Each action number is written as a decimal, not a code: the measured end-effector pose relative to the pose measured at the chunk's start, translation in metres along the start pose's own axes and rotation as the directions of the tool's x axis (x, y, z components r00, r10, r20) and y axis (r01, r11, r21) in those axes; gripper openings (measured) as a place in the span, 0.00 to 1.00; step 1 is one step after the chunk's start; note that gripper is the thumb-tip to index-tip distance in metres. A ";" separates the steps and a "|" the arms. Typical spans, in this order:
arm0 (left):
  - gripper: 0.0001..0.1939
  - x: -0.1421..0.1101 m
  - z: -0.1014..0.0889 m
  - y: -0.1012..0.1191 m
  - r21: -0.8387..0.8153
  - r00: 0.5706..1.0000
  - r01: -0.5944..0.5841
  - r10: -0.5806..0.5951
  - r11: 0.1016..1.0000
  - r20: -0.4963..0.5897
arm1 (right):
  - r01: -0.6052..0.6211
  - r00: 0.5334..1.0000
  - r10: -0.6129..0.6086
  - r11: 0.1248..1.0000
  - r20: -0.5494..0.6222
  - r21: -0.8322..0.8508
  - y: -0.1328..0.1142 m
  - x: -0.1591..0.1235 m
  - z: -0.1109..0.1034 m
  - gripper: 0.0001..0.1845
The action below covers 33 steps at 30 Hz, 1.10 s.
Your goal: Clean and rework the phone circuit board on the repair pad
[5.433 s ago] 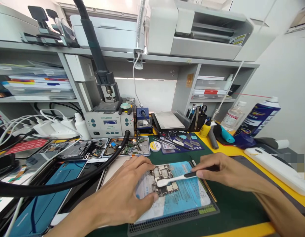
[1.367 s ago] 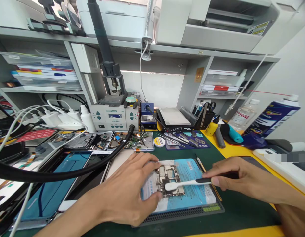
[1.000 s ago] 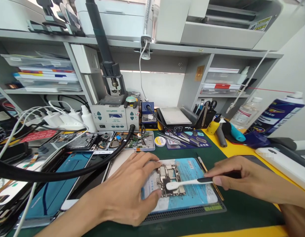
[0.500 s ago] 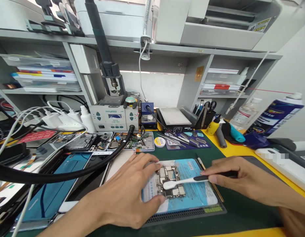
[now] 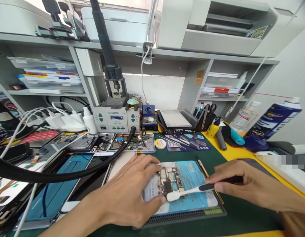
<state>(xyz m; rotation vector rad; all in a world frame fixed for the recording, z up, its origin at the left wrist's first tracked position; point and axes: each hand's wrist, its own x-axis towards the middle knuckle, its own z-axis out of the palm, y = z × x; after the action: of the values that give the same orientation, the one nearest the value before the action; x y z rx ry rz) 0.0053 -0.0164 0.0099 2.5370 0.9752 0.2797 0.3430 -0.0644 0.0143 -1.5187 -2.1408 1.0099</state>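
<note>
A phone circuit board (image 5: pixel 167 186) lies on a blue-and-white printed pad (image 5: pixel 195 174) in the middle of the bench. From the left, my left hand (image 5: pixel 127 189) reaches over the pad, its index finger and thumb gripping the board's left edge at the upper and lower corners. My right hand (image 5: pixel 237 181) pinches the black handle of a toothbrush-like brush (image 5: pixel 189 191). The white head of the brush touches the board's lower edge, close to my left thumb. Under the pad shows a dark honeycomb-edged holder (image 5: pixel 182 216).
Phones and a blue phone back (image 5: pixel 60 184) lie left, crossed by a thick black hose (image 5: pixel 75 176). Behind are a parts tray (image 5: pixel 142 148), a soldering station (image 5: pixel 115 120) and a heating plate (image 5: pixel 175 118). Bottles and a spray can (image 5: pixel 275 115) stand right.
The brush head has moved from the middle of the board to its lower edge, my right hand shifting slightly right and down. My left hand stays at the board. The view has tilted slightly.
</note>
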 end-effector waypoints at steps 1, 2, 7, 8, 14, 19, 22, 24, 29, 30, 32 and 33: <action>0.31 0.000 0.000 0.000 -0.002 1.000 -0.001 0.001 1.000 0.004 | -0.008 1.000 0.008 1.000 -0.008 -0.007 -0.001 0.002 0.001 0.17; 0.31 0.000 0.001 -0.001 -0.004 1.000 -0.002 0.002 1.000 0.005 | -0.018 1.000 0.018 1.000 -0.021 -0.019 -0.002 0.005 0.003 0.18; 0.30 0.001 0.002 -0.001 0.000 1.000 -0.010 0.010 1.000 -0.001 | -0.019 0.993 0.010 0.997 -0.116 -0.075 -0.008 0.013 0.010 0.20; 0.30 0.002 0.002 -0.001 0.004 1.000 -0.013 0.013 1.000 -0.002 | -0.012 0.990 0.001 0.997 -0.139 -0.077 -0.008 0.012 0.010 0.20; 0.31 0.001 0.003 -0.001 0.015 1.000 -0.013 0.013 1.000 -0.017 | 0.021 1.000 -0.021 1.000 -0.014 -0.015 0.000 0.004 0.003 0.17; 0.30 0.000 0.003 -0.001 0.016 1.000 -0.018 0.018 1.000 -0.014 | -0.035 0.995 0.032 0.999 -0.094 -0.031 -0.004 0.009 0.006 0.19; 0.31 0.001 0.001 -0.001 0.016 1.000 -0.004 0.004 1.000 0.000 | -0.025 0.995 0.022 0.999 -0.093 -0.035 -0.003 0.008 0.005 0.18; 0.31 0.001 0.000 0.000 0.018 1.000 -0.002 0.002 1.000 0.004 | -0.010 0.999 0.008 0.999 -0.039 -0.038 -0.001 0.007 0.004 0.17; 0.31 0.000 0.002 -0.002 0.008 1.000 -0.021 0.021 1.000 -0.009 | -0.033 0.993 0.030 0.999 -0.114 -0.029 -0.003 0.009 0.005 0.19; 0.31 0.000 0.003 -0.003 0.005 1.000 -0.024 0.024 1.000 -0.015 | -0.033 0.991 0.028 0.999 -0.131 -0.030 -0.003 0.009 0.005 0.19; 0.30 -0.001 0.004 -0.003 0.005 0.999 -0.025 0.026 1.000 -0.025 | -0.014 0.996 0.012 0.999 -0.083 -0.031 -0.003 0.009 0.004 0.18; 0.30 -0.001 0.004 -0.004 0.007 0.999 -0.024 0.024 1.000 -0.028 | -0.008 0.999 0.007 1.000 -0.036 -0.027 -0.002 0.008 0.003 0.18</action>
<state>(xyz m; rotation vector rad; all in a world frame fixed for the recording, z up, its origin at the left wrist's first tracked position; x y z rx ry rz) 0.0039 -0.0156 0.0051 2.5591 0.9578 0.3199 0.3366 -0.0585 0.0121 -1.5460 -2.1340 0.9521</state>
